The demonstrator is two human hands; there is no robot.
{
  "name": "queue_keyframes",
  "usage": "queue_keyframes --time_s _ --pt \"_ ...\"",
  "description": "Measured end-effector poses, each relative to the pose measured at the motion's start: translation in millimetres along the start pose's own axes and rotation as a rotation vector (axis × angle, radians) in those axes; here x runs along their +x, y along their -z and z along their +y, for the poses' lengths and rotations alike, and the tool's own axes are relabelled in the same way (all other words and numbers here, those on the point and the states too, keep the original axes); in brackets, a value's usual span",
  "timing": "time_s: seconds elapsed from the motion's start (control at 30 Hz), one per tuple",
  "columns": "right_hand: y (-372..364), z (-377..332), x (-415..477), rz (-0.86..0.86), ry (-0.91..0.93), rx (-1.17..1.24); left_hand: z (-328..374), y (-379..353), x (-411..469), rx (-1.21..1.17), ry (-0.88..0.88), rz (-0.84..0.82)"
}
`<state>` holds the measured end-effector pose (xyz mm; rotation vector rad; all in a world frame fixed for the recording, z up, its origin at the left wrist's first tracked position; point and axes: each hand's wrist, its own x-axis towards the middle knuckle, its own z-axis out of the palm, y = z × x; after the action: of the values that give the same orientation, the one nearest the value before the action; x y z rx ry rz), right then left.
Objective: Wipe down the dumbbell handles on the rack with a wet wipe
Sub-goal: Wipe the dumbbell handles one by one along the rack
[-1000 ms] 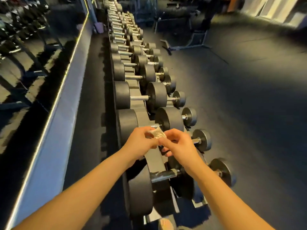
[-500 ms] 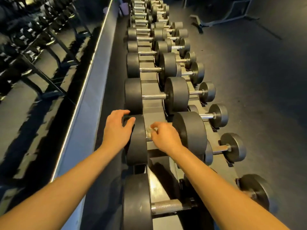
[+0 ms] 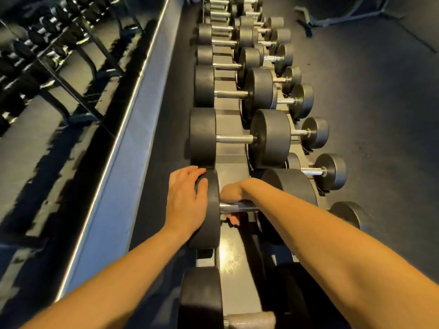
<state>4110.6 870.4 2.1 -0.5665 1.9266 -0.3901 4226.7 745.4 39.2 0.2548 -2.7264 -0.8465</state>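
My right hand (image 3: 231,192) just curled round the chrome dumbbell handle (image 3: 240,207), wipe out of sight; left hand (image 3: 186,200) stays spread on the black rubber head (image 3: 211,233). Guess wiping's begun.

The scene is dim overall, with warm light falling from above the rack (image 3: 231,179). A hot glare spot sits on the rack's grey shelf at its near end, and the dumbbell handle (image 3: 231,207) just beyond it glints. Deep shadows pool under the rack's weights. Left of the rack, the mirror (image 3: 59,91) looks streaky. Straight lines bow toward the frame edges, and the rack's far end is soft.
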Motion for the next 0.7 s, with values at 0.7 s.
queue_keyframes --time_s 0.7 --pt "-76.1 16.4 -46.4 0.957 0.175 -0.433 10.7 5.4 -3.6 0.045 -0.005 -0.014"
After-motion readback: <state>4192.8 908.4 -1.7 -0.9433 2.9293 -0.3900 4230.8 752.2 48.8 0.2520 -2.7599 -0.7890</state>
